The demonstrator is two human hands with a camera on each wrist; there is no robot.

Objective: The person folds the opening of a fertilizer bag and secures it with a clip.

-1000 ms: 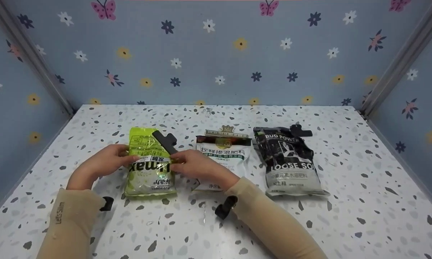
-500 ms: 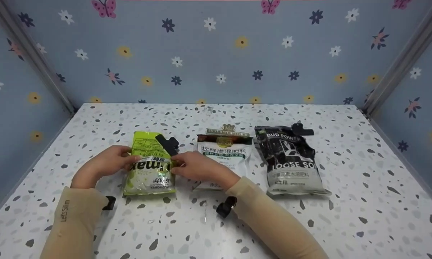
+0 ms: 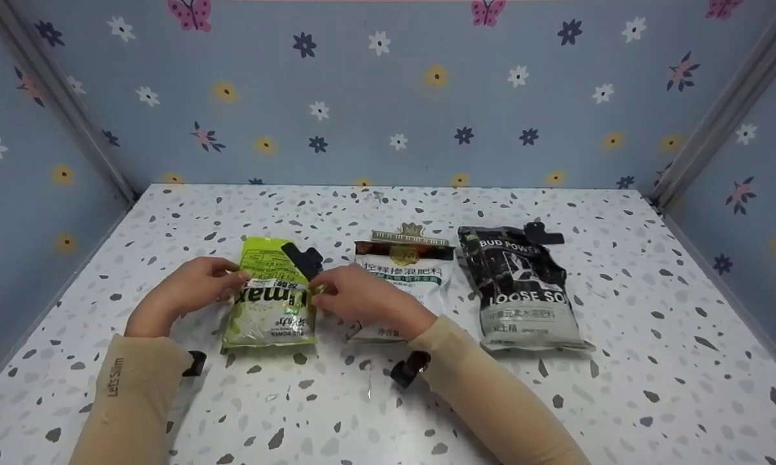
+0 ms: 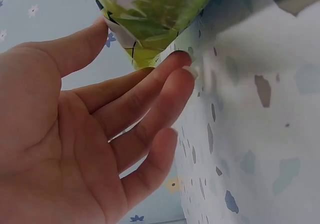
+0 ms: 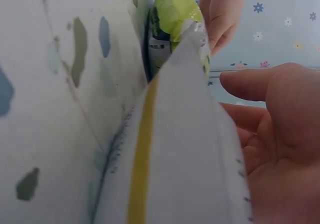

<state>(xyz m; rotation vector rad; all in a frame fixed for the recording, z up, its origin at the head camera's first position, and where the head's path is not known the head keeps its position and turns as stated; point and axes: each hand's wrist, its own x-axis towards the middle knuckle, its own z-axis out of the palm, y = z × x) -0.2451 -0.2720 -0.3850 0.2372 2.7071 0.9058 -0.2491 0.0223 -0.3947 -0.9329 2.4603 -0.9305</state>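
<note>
A lime-green Umax fertilizer bag [image 3: 268, 316] lies on the speckled table at the left, its print upside down. A black clip [image 3: 304, 258] sits slantwise across its upper right corner. My left hand [image 3: 197, 287] is at the bag's left edge; in the left wrist view its thumb [image 4: 82, 46] meets the bag's side, with the other fingers loosely spread near the corner. My right hand [image 3: 362, 297] is by the bag's right edge, just below the clip. In the right wrist view its thumb [image 5: 245, 85] stands apart from the green bag.
A white fertilizer bag [image 3: 404, 265] with a gold crown-topped clip [image 3: 410, 236] lies in the middle, partly under my right forearm. Farther right is a black and grey Loose Soil bag [image 3: 520, 290] with a black clip [image 3: 543, 234]. Flower-patterned walls [image 3: 388, 110] enclose the table.
The green bag's top edge has shifted slightly toward me with its clip. Both hands have eased outward a little, the right one away from the bag's edge.
</note>
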